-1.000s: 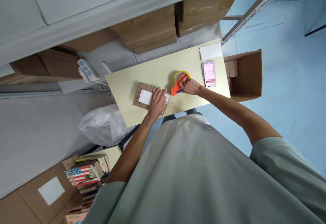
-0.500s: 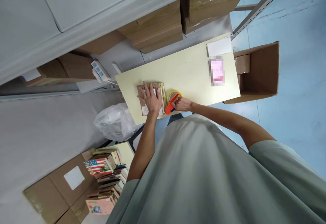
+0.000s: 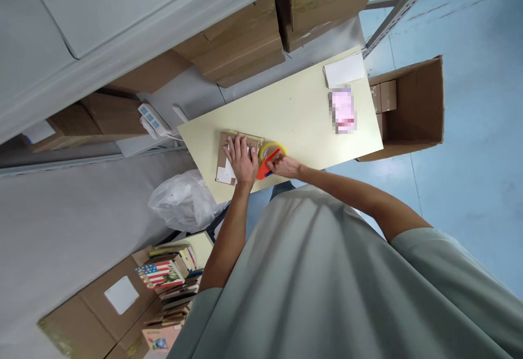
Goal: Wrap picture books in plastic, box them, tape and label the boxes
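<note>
A flat brown cardboard package (image 3: pixel 222 157) with white labels lies near the left end of the cream table (image 3: pixel 302 114). My left hand (image 3: pixel 244 164) rests on it, fingers spread. Beside the package's right edge, my right hand (image 3: pixel 284 166) is closed around an orange tape dispenser (image 3: pixel 263 170) carrying a yellow-rimmed roll of tape (image 3: pixel 268 148). The dispenser's lower end is close to the package edge; whether they touch is hard to tell.
White papers (image 3: pixel 345 70) and a blurred pink item (image 3: pixel 343 109) occupy the table's right end. An open carton (image 3: pixel 420 103) stands beyond it. A plastic bag (image 3: pixel 180 201), stacked books (image 3: pixel 180 293) and a power strip (image 3: pixel 154 119) are at left.
The package has turned slightly on the table under my left hand. My right hand and the dispenser have shifted a little left with it, and the whole view has moved slightly.
</note>
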{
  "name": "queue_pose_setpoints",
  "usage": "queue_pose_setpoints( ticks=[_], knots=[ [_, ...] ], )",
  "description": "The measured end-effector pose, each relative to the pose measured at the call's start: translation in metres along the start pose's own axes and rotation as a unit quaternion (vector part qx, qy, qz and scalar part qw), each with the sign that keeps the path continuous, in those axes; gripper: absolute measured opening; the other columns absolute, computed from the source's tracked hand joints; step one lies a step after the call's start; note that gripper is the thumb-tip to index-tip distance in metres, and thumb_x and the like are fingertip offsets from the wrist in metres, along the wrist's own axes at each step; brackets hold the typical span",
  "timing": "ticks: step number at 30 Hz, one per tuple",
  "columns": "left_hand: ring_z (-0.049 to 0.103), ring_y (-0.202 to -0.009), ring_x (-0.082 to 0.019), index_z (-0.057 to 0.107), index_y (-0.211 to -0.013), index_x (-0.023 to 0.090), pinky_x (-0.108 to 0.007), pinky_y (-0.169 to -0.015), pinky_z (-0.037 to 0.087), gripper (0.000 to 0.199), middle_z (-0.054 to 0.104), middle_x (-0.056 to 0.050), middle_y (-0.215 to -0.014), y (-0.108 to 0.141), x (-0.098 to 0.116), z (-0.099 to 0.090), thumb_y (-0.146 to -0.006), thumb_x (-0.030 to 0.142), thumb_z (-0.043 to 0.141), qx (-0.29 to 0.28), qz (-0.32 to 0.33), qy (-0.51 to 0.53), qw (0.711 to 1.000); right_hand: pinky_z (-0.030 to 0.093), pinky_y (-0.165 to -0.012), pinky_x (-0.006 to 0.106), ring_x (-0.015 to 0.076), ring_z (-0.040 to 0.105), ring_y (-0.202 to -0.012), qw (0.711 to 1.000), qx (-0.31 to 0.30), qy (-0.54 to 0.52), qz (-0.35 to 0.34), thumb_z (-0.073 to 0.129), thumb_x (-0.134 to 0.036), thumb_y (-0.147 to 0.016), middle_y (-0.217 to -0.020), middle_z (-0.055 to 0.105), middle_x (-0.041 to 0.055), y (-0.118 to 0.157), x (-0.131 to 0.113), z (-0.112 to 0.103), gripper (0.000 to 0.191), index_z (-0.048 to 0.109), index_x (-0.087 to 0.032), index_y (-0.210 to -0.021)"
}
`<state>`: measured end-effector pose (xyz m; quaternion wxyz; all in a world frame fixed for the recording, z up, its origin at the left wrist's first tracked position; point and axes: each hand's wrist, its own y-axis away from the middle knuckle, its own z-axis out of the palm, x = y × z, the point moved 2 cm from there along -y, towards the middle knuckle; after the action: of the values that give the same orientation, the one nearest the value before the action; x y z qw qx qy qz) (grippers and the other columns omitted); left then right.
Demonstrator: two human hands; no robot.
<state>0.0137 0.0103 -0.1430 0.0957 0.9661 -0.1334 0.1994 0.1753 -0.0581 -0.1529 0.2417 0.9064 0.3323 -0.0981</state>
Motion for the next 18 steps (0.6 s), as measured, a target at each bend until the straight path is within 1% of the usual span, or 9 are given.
queue_pose_setpoints(
  ticks=[2, 4, 6, 7, 9, 10, 12, 16, 18],
  knots=[
    [0.013, -0.175, -0.031, 0.054, -0.161, 0.012, -0.059, -0.143, 0.001, 0.058, 0.043, -0.016, -0.178, 0.000, 0.000, 0.001, -0.112, 0.040, 0.041, 0.002, 0.001, 0.002, 1.000, 0.048, -0.092, 0.045, 0.0312, 0.080, -0.095, 0.999, -0.011, 0.003, 0.047, 0.030, 0.004, -0.103, -0.110, 0.081, 0.0299, 0.008, 0.029, -0.008, 0.047, 0.053, 0.005, -0.144],
    [0.013, -0.175, -0.032, 0.054, -0.161, 0.012, -0.059, -0.143, 0.001, 0.058, 0.041, -0.016, -0.178, 0.000, 0.000, 0.001, -0.112, 0.040, 0.041, 0.003, 0.003, 0.004, 1.000, 0.047, -0.092, 0.047, 0.0343, 0.079, -0.099, 0.995, -0.008, 0.001, 0.099, 0.030, -0.003, -0.107, -0.113, 0.080, 0.0324, 0.017, 0.064, -0.018, 0.045, 0.051, 0.005, -0.145],
    [0.014, -0.175, -0.032, 0.055, -0.162, 0.012, -0.059, -0.143, 0.001, 0.058, 0.041, -0.015, -0.179, 0.000, 0.000, 0.001, -0.112, 0.039, 0.042, 0.003, 0.005, 0.006, 1.000, 0.046, -0.093, 0.048, 0.0382, 0.078, -0.102, 0.986, -0.002, -0.002, 0.169, 0.030, -0.016, -0.113, -0.114, 0.079, 0.0346, 0.025, 0.098, -0.030, 0.045, 0.048, 0.008, -0.147],
    [0.014, -0.175, -0.032, 0.055, -0.161, 0.012, -0.059, -0.143, 0.001, 0.058, 0.041, -0.015, -0.179, 0.000, 0.000, 0.001, -0.111, 0.039, 0.043, 0.003, 0.006, 0.006, 1.000, 0.046, -0.094, 0.048, 0.0391, 0.078, -0.103, 0.981, 0.004, -0.004, 0.194, 0.031, -0.023, -0.115, -0.114, 0.079, 0.0346, 0.028, 0.112, -0.035, 0.049, 0.046, 0.009, -0.149],
    [0.014, -0.175, -0.032, 0.055, -0.162, 0.013, -0.059, -0.143, 0.001, 0.058, 0.042, -0.014, -0.178, 0.001, -0.001, 0.001, -0.111, 0.038, 0.043, 0.004, 0.009, 0.006, 1.000, 0.044, -0.097, 0.048, 0.0400, 0.077, -0.105, 0.976, 0.008, -0.005, 0.219, 0.031, -0.033, -0.117, -0.114, 0.079, 0.0341, 0.029, 0.129, -0.045, 0.055, 0.044, 0.009, -0.151],
    [0.014, -0.175, -0.032, 0.055, -0.161, 0.013, -0.059, -0.143, 0.001, 0.058, 0.042, -0.014, -0.178, 0.001, -0.001, 0.001, -0.111, 0.038, 0.042, 0.005, 0.010, 0.004, 1.000, 0.044, -0.098, 0.048, 0.0401, 0.076, -0.106, 0.975, 0.009, -0.006, 0.223, 0.030, -0.035, -0.117, -0.115, 0.078, 0.0340, 0.027, 0.133, -0.049, 0.057, 0.044, 0.009, -0.151],
    [0.014, -0.175, -0.031, 0.055, -0.161, 0.013, -0.058, -0.143, 0.002, 0.058, 0.043, -0.015, -0.178, 0.001, 0.000, 0.000, -0.112, 0.039, 0.041, 0.005, 0.014, 0.000, 1.000, 0.043, -0.098, 0.047, 0.0398, 0.076, -0.108, 0.975, 0.008, -0.007, 0.223, 0.028, -0.035, -0.118, -0.119, 0.078, 0.0337, 0.019, 0.133, -0.055, 0.057, 0.043, 0.008, -0.152],
    [0.013, -0.175, -0.031, 0.055, -0.162, 0.012, -0.058, -0.143, 0.002, 0.059, 0.042, -0.014, -0.179, 0.004, 0.002, 0.000, -0.113, 0.040, 0.038, -0.010, 0.023, -0.004, 1.000, 0.043, -0.098, 0.045, 0.0368, 0.075, -0.109, 0.976, 0.018, -0.006, 0.215, 0.030, -0.028, -0.116, -0.122, 0.078, 0.0324, -0.005, 0.120, -0.060, 0.051, 0.046, 0.005, -0.151],
    [0.013, -0.175, -0.031, 0.054, -0.162, 0.013, -0.058, -0.143, 0.002, 0.059, 0.041, -0.014, -0.179, 0.006, 0.004, -0.001, -0.113, 0.042, 0.037, -0.017, 0.021, -0.004, 1.000, 0.044, -0.099, 0.046, 0.0362, 0.075, -0.109, 0.979, 0.027, -0.002, 0.202, 0.031, -0.023, -0.114, -0.122, 0.077, 0.0327, -0.014, 0.115, -0.060, 0.049, 0.048, 0.006, -0.149]
  ],
)
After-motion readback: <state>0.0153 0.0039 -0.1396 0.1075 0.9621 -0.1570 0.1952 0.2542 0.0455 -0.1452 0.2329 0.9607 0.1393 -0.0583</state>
